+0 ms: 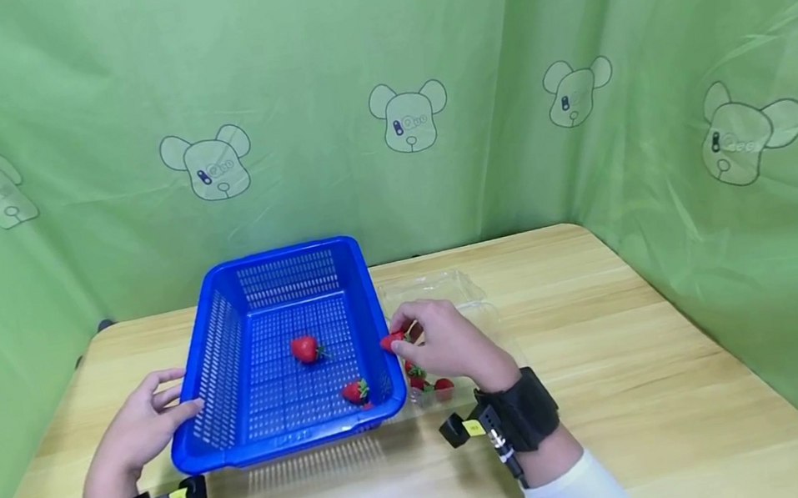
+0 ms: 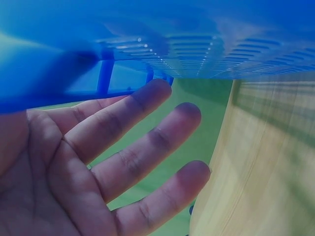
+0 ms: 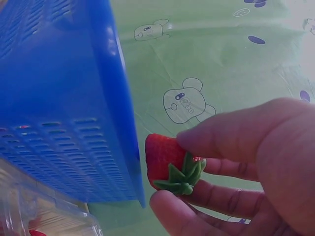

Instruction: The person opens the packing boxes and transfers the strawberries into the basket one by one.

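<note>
A blue plastic basket with slotted walls stands in the middle. My left hand is at its left rim, thumb over the edge. The left wrist view shows the other fingers spread below the rim, some clear of it. At the right rim my right hand pinches a red strawberry with green leaves between thumb and fingers. In the right wrist view this strawberry is just outside the basket's wall. Inside the basket lie a large strawberry and another strawberry near the front right corner.
A clear plastic box, its lid folded back, stands right of the basket and is partly hidden by my right hand. Several strawberries sit in it. Beneath is a wooden table, with a green printed curtain behind.
</note>
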Demonstrator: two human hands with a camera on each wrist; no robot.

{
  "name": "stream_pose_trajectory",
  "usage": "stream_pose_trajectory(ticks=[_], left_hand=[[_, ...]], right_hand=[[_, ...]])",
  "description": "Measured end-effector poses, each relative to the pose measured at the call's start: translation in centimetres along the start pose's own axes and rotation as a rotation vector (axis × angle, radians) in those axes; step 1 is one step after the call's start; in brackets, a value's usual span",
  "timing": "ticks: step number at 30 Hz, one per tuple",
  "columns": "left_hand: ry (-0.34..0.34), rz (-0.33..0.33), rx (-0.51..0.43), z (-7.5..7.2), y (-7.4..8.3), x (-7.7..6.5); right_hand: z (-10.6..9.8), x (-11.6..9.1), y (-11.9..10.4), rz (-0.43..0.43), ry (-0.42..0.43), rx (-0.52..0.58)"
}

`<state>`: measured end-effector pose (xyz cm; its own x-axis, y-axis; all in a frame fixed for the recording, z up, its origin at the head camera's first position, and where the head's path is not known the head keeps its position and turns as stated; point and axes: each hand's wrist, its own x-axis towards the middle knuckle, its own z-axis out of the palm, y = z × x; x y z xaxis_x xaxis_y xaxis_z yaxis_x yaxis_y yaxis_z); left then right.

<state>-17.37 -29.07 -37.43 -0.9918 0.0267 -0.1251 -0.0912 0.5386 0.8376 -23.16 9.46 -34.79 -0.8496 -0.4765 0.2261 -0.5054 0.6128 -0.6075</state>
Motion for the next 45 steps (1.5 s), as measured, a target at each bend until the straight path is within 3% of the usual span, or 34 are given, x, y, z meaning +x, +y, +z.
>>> stream_pose_trajectory(ticks=[10, 17, 23, 29, 45], left_hand=[[0.002, 0.002, -0.006, 0.1, 0.2, 0.3], [-0.005, -0.005, -0.003, 0.0, 0.0, 0.0], [0.008, 0.033, 0.002, -0.4, 0.3, 0.7], [-0.006, 0.001, 0.016, 0.0, 0.1, 0.1], [0.004, 0.011, 0.012, 0.0, 0.0, 0.3]], right_hand=[[0.3, 0.1, -0.4, -0.026, 0.016, -0.002], [0.8, 0.1, -0.3, 0.000, -0.005, 0.025], [0.5, 0.8, -0.3, -0.035, 0.047, 0.007], [1.0, 0.5, -0.3, -0.026, 0.031, 0.016], [1.5, 0.6, -0.2, -0.071, 0.082, 0.015]])
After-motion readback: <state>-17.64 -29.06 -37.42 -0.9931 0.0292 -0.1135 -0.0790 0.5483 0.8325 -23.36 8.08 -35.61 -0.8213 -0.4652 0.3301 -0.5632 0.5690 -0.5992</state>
